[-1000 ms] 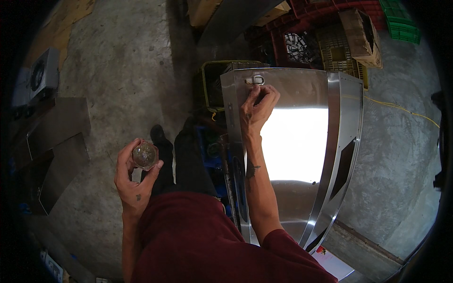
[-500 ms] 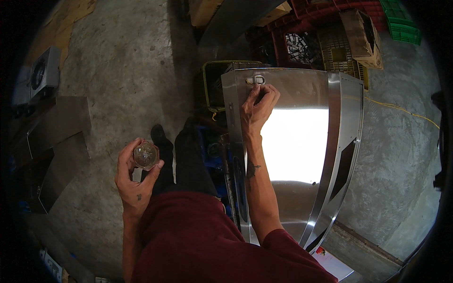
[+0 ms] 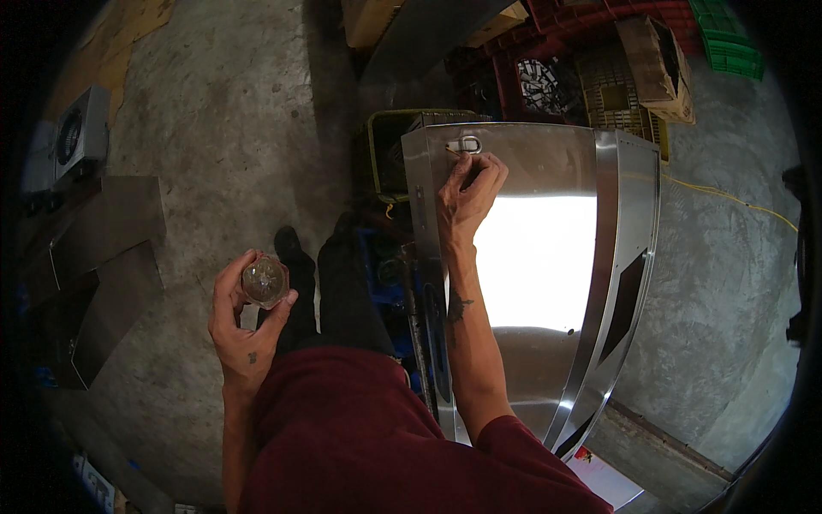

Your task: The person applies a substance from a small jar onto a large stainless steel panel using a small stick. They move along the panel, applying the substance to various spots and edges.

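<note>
My left hand (image 3: 244, 313) holds a clear faceted glass cup (image 3: 265, 283) over the floor, thumb on one side and fingers round the other. Its inside looks murky; I cannot tell what it contains. My right hand (image 3: 473, 193) is closed in a pinch at the far left corner of a shiny stainless steel cabinet (image 3: 535, 368). A thin yellowish stick-like piece (image 3: 452, 150) shows at its fingertips, mostly hidden by them. Just beyond those fingertips is an oval metal ring (image 3: 472, 144) on the panel, with a pale patch beside it.
A yellow-rimmed crate (image 3: 374, 163) stands behind the cabinet. Farther off are a red crate of small metal parts (image 3: 544, 86), a cardboard box (image 3: 658, 73) and a green crate (image 3: 732, 43). Bent sheet metal (image 3: 107, 214) lies left. A yellow cable (image 3: 728, 195) runs along the floor at right.
The thin piece at my right fingertips has shifted slightly by the oval ring. My left hand and the cup stay where they were.
</note>
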`<act>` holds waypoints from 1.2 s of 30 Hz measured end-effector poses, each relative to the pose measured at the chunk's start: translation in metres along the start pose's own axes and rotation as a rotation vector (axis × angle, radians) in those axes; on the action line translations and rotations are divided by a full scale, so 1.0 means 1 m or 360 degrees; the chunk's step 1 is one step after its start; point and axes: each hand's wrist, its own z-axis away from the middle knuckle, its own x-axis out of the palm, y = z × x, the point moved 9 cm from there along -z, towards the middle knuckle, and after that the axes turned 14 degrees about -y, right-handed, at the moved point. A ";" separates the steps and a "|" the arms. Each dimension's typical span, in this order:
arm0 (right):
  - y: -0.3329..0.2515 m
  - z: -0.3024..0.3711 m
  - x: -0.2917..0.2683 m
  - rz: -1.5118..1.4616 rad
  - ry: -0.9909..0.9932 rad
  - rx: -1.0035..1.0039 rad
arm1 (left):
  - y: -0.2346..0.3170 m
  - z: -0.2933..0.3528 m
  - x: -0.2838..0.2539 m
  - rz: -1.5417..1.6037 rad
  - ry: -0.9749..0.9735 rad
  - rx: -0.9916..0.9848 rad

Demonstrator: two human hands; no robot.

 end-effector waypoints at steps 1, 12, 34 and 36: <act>0.000 0.000 0.000 0.0000 0.0000 0.0004 | 0.000 0.000 0.000 0.0002 0.0000 0.0000; -0.002 0.001 -0.004 -0.0020 -0.0005 0.0008 | 0.004 0.002 -0.002 -0.0048 0.0100 0.0079; 0.028 -0.019 -0.021 -0.0171 0.0198 0.0316 | 0.006 0.001 0.004 0.0006 0.0036 0.0104; 0.029 -0.021 -0.020 -0.0203 0.0184 0.0319 | 0.003 0.001 0.006 0.0021 -0.0034 0.0053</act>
